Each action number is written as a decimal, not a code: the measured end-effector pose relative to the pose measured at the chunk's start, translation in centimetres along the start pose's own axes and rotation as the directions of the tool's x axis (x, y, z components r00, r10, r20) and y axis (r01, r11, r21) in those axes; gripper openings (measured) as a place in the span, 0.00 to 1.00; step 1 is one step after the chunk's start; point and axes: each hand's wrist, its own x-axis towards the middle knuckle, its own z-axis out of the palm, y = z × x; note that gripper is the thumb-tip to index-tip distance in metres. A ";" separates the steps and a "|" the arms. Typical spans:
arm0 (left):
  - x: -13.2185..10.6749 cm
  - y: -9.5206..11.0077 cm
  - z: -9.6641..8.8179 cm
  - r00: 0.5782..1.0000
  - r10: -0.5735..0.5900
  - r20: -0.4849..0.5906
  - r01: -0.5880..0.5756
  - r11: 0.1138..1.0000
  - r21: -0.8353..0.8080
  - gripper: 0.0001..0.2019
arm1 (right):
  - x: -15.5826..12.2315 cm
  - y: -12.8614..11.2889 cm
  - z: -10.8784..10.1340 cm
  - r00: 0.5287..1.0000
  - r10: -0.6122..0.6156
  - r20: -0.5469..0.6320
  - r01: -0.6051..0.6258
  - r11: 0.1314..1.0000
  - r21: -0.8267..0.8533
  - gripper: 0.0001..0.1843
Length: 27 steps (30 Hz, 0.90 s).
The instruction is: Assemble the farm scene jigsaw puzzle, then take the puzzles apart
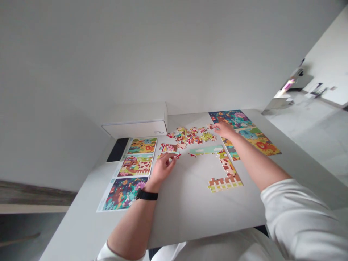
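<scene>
Left grip [162, 167] pinched on a jigsaw piece [174, 156]; right grip [221, 129] slightly apart, over loose pieces [190, 136]

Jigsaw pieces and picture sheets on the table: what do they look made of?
The jigsaw pieces look like printed cardboard, flat with die-cut edges and a faint sheen, though small here. The picture sheets look like thin coated paper, lying flat with pale margins.

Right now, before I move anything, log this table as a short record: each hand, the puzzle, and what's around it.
Left hand: fingertips at a small joined puzzle section
Right hand: at the edge of the loose jigsaw pieces
Larger section: fence-edged puzzle section
Around: picture sheets, white box, black tablet
Left wrist: black watch
</scene>
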 end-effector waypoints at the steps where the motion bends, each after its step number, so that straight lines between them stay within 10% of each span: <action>1: 0.0 0.0 0.0 1.000 -0.010 -0.002 0.010 1.000 -0.001 0.13 | 1.2 -0.5 0.4 0.999 -0.003 0.034 0.003 1.000 -0.025 0.16; 15: -0.2 0.2 -0.2 0.998 -0.060 0.025 0.060 0.998 -0.006 0.13 | 8.9 -1.9 4.5 0.986 -0.042 0.163 0.046 0.999 -0.017 0.15; 27: 0.1 -0.5 -0.1 1.000 -0.022 -0.011 0.023 0.999 0.035 0.15 | -1.7 -0.9 0.8 0.987 0.048 -0.151 0.021 0.904 0.426 0.09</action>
